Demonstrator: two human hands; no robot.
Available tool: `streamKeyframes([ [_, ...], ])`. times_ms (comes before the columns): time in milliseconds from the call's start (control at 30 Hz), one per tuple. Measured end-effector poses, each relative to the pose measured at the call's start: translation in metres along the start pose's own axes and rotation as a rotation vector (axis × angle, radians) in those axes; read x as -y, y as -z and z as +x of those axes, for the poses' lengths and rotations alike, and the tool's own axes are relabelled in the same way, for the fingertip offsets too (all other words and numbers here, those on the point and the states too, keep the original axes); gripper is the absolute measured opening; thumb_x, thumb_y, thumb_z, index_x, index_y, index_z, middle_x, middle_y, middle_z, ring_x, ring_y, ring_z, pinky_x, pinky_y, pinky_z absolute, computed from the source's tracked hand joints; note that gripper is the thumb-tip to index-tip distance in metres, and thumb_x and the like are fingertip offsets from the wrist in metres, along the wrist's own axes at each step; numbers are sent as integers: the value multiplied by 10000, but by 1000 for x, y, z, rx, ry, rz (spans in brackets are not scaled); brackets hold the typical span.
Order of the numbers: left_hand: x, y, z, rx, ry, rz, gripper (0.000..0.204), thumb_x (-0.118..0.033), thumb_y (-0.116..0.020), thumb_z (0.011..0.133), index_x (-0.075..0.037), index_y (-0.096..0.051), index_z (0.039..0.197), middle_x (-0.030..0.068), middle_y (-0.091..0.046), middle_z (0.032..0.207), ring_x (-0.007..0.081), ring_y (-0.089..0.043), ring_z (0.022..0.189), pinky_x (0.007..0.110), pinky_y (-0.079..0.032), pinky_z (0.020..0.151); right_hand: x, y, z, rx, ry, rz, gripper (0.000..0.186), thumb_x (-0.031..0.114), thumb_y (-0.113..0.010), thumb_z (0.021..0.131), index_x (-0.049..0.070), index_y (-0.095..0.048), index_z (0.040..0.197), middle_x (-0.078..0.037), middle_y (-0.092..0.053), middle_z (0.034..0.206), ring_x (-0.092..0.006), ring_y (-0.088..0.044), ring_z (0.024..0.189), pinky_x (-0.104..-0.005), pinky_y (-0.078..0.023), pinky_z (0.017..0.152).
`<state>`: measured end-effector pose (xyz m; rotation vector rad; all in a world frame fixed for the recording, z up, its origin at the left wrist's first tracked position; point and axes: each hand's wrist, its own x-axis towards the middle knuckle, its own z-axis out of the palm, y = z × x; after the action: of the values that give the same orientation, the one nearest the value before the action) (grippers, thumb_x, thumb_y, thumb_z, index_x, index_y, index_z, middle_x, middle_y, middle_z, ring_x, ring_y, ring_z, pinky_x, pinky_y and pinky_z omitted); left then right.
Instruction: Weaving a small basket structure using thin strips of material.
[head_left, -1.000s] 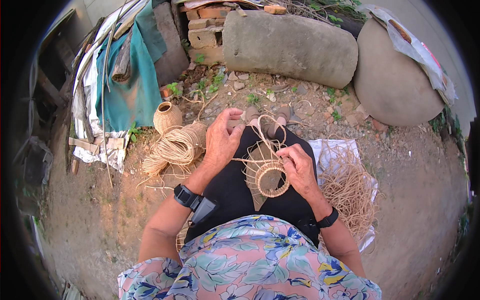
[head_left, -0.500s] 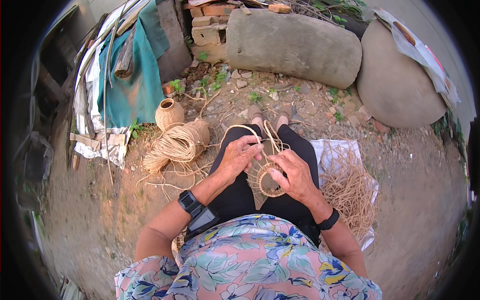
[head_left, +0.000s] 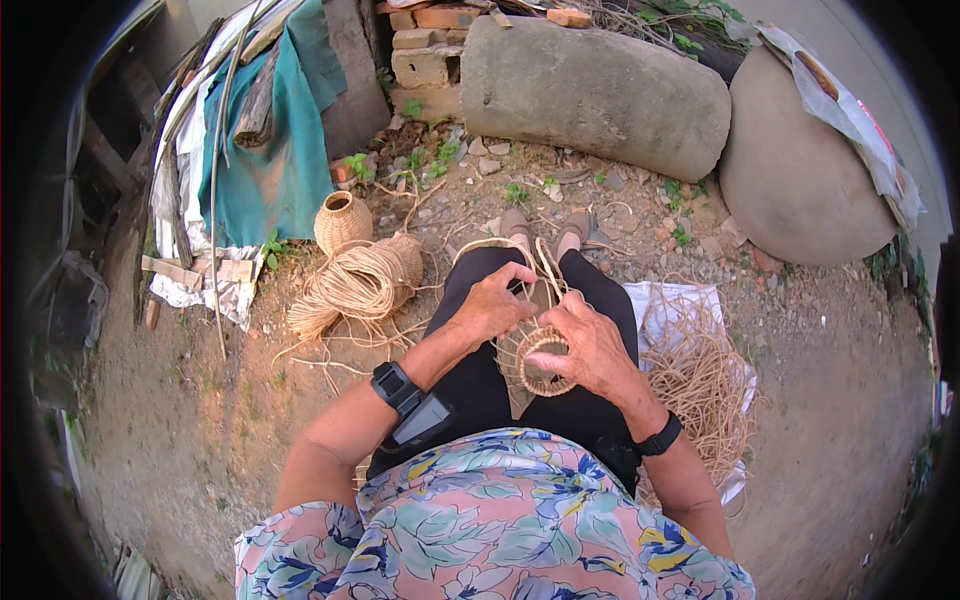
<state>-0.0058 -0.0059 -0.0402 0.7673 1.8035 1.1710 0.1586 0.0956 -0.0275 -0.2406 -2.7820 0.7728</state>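
Between my knees is a small woven ring (head_left: 545, 386) of tan cord, with thin spokes and long loose strands (head_left: 545, 262) looping above it. My left hand (head_left: 497, 305) is pinched on strands just above and left of the ring. My right hand (head_left: 585, 345) is closed on the ring's top and right side, thumb over its opening; its fingertips are partly hidden among the strands. A coil of cord (head_left: 340, 290) lies to my left, beside a woven vase-shaped basket (head_left: 340, 225). A tangle of cord (head_left: 695, 395) lies on a white sheet to my right.
Ahead are stacked bricks (head_left: 425, 65), a concrete pipe section (head_left: 590, 90) and a round grey slab (head_left: 795, 175) with plastic sheeting. A teal cloth (head_left: 255, 180) with wood pieces stands at the back left. Rubble and small plants cover the dirt ground near my feet.
My left hand moved right and down from beside the work onto the strands, and its fingers closed. My right hand shifted slightly down over the ring, and the cord loop now arches farther left.
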Motion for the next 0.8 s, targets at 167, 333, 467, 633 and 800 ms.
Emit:
streamKeyframes([
  [167, 42, 11, -22, -202, -185, 136, 377, -48, -632, 777, -102, -580, 1147, 21, -604, 667, 101, -560, 579, 298, -462, 540, 1, 0, -1, -23, 53, -48, 379, 244, -760, 717, 49, -579, 986, -124, -485, 946, -332, -592, 866, -437, -483, 768],
  [333, 54, 29, -43, -107, -160, 83, 311, -109, -620, 853, -83, -596, 1161, 29, -596, 744, 84, -574, 634, 271, -495, 582, -3, 1, -1, -13, 29, 4, 254, 115, -683, 753, 66, -552, 965, -130, -471, 938, -351, -584, 872, -450, -471, 768],
  [467, 45, 36, -59, -150, -493, 514, 397, -110, -690, 824, -84, -585, 1206, 76, -589, 901, 180, -606, 777, 330, -519, 686, -4, 0, 0, -22, 37, 4, 248, 91, -669, 745, 66, -551, 961, -129, -469, 931, -351, -584, 863, -458, -469, 761],
  [633, 49, 19, -48, -349, -808, 744, 510, -75, -736, 727, -70, -566, 1207, 108, -583, 990, 315, -569, 897, 398, -493, 806, -4, -3, 1, -30, 44, -27, 246, 53, -655, 729, 70, -552, 952, -129, -473, 927, -348, -588, 848, -457, -474, 745],
  [800, 52, 14, -36, -350, -837, 844, 462, -68, -735, 706, -57, -575, 1139, 105, -588, 1003, 303, -564, 923, 401, -479, 818, -5, -4, 0, -62, 66, 4, 287, 30, -648, 709, 72, -559, 979, -135, -464, 914, -368, -563, 813, -463, -450, 690],
])
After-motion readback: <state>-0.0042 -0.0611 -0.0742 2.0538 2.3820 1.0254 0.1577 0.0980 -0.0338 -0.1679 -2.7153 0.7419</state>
